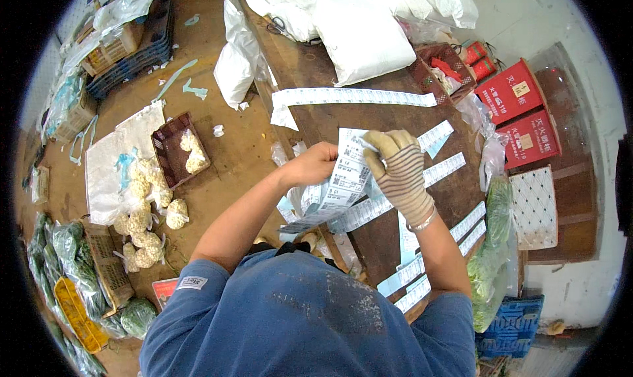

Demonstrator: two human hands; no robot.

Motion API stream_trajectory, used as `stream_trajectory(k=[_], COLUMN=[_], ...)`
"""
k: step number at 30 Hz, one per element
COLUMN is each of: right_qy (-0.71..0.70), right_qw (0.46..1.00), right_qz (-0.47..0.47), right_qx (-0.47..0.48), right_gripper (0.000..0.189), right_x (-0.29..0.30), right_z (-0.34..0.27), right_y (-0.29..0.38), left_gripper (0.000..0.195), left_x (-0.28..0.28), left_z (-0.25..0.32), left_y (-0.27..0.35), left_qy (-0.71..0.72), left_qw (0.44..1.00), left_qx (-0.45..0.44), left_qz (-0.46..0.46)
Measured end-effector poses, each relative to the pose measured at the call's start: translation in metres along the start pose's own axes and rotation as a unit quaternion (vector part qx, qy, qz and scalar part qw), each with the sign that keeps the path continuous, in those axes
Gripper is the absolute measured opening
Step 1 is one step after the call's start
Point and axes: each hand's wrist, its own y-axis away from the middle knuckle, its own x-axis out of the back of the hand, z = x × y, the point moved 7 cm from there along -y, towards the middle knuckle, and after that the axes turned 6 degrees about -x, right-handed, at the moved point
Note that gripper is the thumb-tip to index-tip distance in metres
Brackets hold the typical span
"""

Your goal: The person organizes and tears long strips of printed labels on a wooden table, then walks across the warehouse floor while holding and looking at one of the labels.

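Above the brown table a long strip of printed paper labels (343, 179) hangs folded between my hands, its lower end curling to the left. My bare left hand (316, 165) pinches it at its left edge, with the fingertips partly hidden behind the paper. My right hand (395, 162), in a striped knit work glove, grips the upper right edge with thumb and fingers. Beyond both hands a longer label strip (356, 96) lies across the table. Shorter label strips (444, 169) rest to the right of my glove, and others (413, 293) lie by my right elbow.
White sacks (366, 41) and scissors (278, 26) lie on the table (316, 70) at its far side. A brown crate (430, 70) stands near red fire-extinguisher boxes (512, 93). Bagged greens (497, 219) line the right edge. On the floor are bagged pale produce (141, 221) and a crate (168, 152).
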Motion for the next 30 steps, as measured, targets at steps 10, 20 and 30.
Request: stream_trajectory(k=[10,20,30], right_qy=[-0.445,0.016,-0.167], right_qw=[0.81,0.972,0.985], right_qz=[-0.175,-0.017,-0.034], right_qx=[-0.339,0.236,-0.015], right_gripper=[0.053,0.025,0.029], right_x=[-0.065,0.088,0.141], right_z=[0.039,-0.114,-0.088], right_y=[0.006,-0.113,-0.148], left_gripper=[0.023,0.021,0.018], left_x=[0.015,0.122,0.236], left_z=[0.029,0.084,0.09], left_y=[0.03,0.126,0.289], left_qy=[-0.089,-0.117,-0.199], left_qw=[0.995,0.967,0.87], left_qx=[-0.03,-0.011,0.009], left_qz=[-0.025,0.228,0.451])
